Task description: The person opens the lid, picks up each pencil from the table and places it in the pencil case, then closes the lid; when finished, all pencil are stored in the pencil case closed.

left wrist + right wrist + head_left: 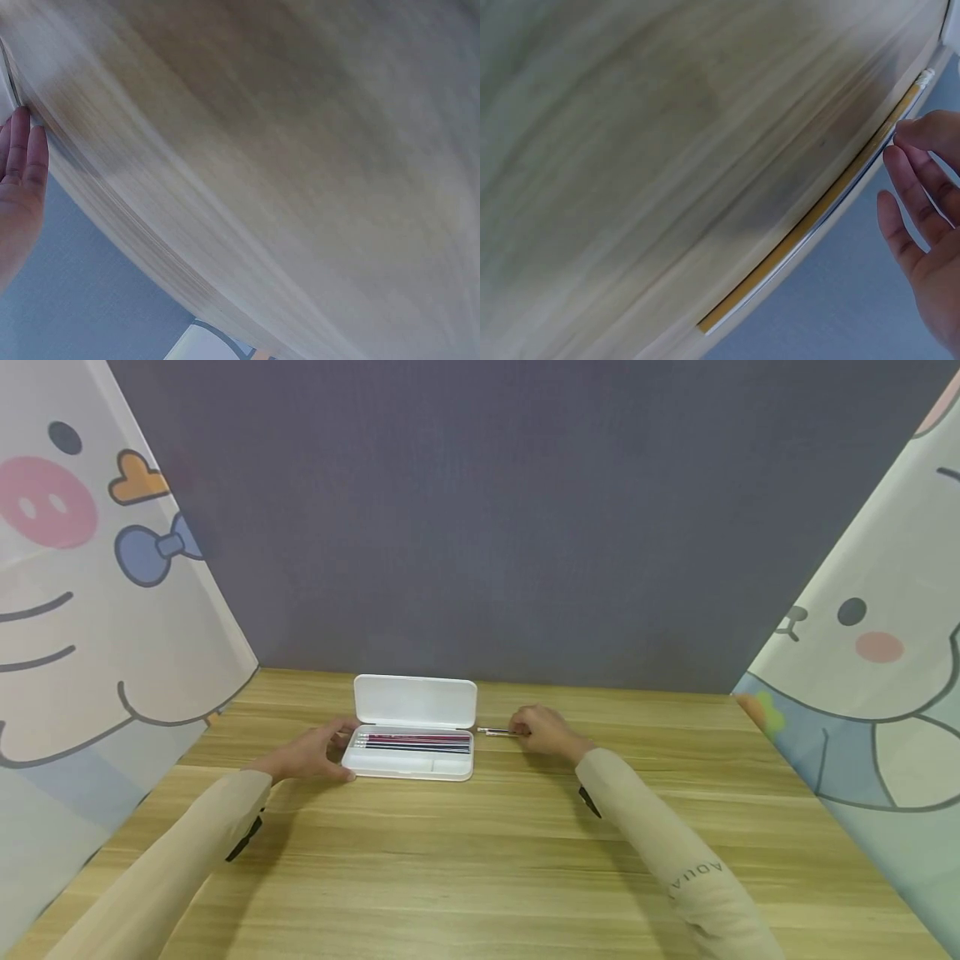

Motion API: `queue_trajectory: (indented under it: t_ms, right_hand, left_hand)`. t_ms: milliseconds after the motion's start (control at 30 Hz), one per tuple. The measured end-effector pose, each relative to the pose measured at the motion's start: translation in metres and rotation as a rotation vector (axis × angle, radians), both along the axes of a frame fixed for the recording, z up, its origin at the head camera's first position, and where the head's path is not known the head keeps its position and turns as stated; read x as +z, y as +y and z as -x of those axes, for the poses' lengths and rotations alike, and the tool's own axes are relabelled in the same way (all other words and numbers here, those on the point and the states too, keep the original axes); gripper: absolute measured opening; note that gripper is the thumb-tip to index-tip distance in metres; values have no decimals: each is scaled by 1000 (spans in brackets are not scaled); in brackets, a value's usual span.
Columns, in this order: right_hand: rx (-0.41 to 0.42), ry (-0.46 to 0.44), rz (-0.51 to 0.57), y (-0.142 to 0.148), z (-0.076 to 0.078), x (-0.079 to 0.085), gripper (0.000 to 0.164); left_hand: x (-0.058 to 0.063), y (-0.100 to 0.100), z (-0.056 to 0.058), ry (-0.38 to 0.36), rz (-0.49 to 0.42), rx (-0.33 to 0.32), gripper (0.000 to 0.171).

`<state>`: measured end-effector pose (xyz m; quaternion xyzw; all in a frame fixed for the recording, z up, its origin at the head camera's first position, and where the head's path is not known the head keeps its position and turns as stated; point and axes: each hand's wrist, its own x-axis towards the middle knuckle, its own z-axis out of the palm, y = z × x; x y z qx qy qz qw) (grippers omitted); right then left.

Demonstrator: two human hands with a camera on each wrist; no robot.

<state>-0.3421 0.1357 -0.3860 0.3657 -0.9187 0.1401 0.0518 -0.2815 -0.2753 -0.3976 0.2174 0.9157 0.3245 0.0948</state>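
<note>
A white pencil case (409, 765) lies with its lid (415, 701) raised. Inside is a row of dark and red pencils (412, 743) with white eraser ends. My left hand (315, 752) rests at the case's left end, thumb near the front corner and fingers by the back one; the left wrist view shows these fingers (34, 161) fairly straight at the case's edge. To the right of the case, my right hand (543, 729) pinches at a pencil (810, 217) near its eraser end. Two pencil ends (492, 732) stick out left of that hand.
The wood-grain table (450, 860) ends at a dark grey upright panel (480, 527) close behind the case. Cartoon-printed panels stand at the left (90, 635) and right (862, 710).
</note>
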Motion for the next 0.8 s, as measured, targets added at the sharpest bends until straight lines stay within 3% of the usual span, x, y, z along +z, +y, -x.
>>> queue_trajectory:
  t_ms: [433,800]
  right_hand:
    - [-54,-25,-38,9,1,-6,21]
    - [-31,-3,-29,12,-4,-5,20]
  left_hand:
    - [-1,-1,1,6,-10,-14,83]
    - [1,1,-1,26,4,-23,82]
